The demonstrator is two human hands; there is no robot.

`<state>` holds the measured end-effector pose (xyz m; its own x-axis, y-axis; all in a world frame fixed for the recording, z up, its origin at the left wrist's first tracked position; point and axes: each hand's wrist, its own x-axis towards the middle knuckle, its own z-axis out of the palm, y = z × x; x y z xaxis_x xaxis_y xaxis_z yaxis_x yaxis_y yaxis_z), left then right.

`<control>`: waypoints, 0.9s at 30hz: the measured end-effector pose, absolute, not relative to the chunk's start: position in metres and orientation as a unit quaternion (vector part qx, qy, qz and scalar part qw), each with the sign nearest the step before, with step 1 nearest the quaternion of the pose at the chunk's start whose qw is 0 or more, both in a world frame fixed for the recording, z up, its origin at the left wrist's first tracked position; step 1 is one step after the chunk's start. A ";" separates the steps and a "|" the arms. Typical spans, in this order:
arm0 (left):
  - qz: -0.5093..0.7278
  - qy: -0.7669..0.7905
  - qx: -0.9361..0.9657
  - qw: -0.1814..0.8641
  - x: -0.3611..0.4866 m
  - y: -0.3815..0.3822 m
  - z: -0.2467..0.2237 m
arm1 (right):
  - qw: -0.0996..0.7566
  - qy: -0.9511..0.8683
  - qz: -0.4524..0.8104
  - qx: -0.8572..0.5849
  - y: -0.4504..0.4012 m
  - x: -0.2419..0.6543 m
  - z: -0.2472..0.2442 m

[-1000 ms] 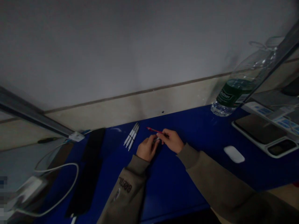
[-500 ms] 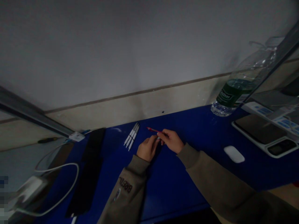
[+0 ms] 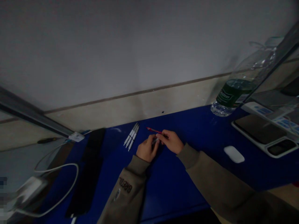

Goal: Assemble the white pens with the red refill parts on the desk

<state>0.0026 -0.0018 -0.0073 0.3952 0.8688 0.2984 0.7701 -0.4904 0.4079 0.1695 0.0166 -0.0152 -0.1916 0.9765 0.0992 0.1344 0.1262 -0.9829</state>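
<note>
Though unclear, red pen (image 3: 153, 130) between hands (image 3: 147, 148)

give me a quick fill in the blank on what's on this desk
The right hand holds a pen whose exposed end is ____. Beside the left hand lie ____ white pens. A white computer mouse sits on the ____ tabletop.

Missing words: red; three; blue

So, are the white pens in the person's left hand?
No, the white pens lie on the blue desktop, beside the left hand, not held by it.
</note>
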 end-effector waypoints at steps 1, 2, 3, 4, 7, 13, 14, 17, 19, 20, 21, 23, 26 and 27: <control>0.237 0.493 0.831 0.102 0.002 -0.001 -0.008 | 0.444 -0.602 0.489 -0.448 0.017 0.169 -0.015; 0.233 0.493 0.832 0.102 0.002 0.000 -0.009 | 0.450 -0.595 0.506 -0.433 0.017 0.169 -0.015; 0.230 0.493 0.833 0.103 0.001 0.001 -0.010 | 0.457 -0.585 0.524 -0.417 0.017 0.168 -0.015; 0.227 0.494 0.833 0.103 0.001 0.001 -0.010 | 0.464 -0.574 0.542 -0.401 0.016 0.168 -0.014; 0.216 0.500 0.833 0.100 0.001 0.003 -0.011 | 0.473 -0.557 0.576 -0.367 0.016 0.168 -0.013; 0.191 0.508 0.834 0.095 0.001 0.004 -0.011 | 0.467 -0.567 0.576 -0.358 0.017 0.168 -0.016; 0.187 0.506 0.837 0.095 0.002 0.004 -0.011 | 0.469 -0.570 0.569 -0.362 0.018 0.168 -0.016; 0.177 0.498 0.843 0.097 0.003 0.003 -0.009 | 0.468 -0.588 0.538 -0.382 0.019 0.169 -0.020; 0.176 0.493 0.846 0.099 0.003 0.002 -0.009 | 0.462 -0.603 0.517 -0.395 0.019 0.170 -0.021; 0.175 0.491 0.848 0.099 0.004 0.002 -0.008 | 0.460 -0.607 0.510 -0.400 0.019 0.170 -0.022; 0.173 0.491 0.848 0.098 0.004 0.001 -0.009 | 0.460 -0.609 0.506 -0.402 0.019 0.170 -0.022; 0.169 0.498 0.846 0.093 0.005 0.001 -0.009 | 0.466 -0.600 0.513 -0.400 0.019 0.169 -0.021; 0.165 0.508 0.841 0.091 0.004 0.001 -0.009 | 0.478 -0.570 0.548 -0.382 0.019 0.168 -0.018; 0.167 0.509 0.839 0.093 0.004 0.002 -0.009 | 0.478 -0.563 0.560 -0.374 0.019 0.167 -0.017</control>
<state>0.0038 0.0019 -0.0095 0.4266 0.8852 0.1856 0.8235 -0.4650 0.3249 0.1674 0.0194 -0.0175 -0.2620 0.9577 0.1192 -0.1149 0.0917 -0.9891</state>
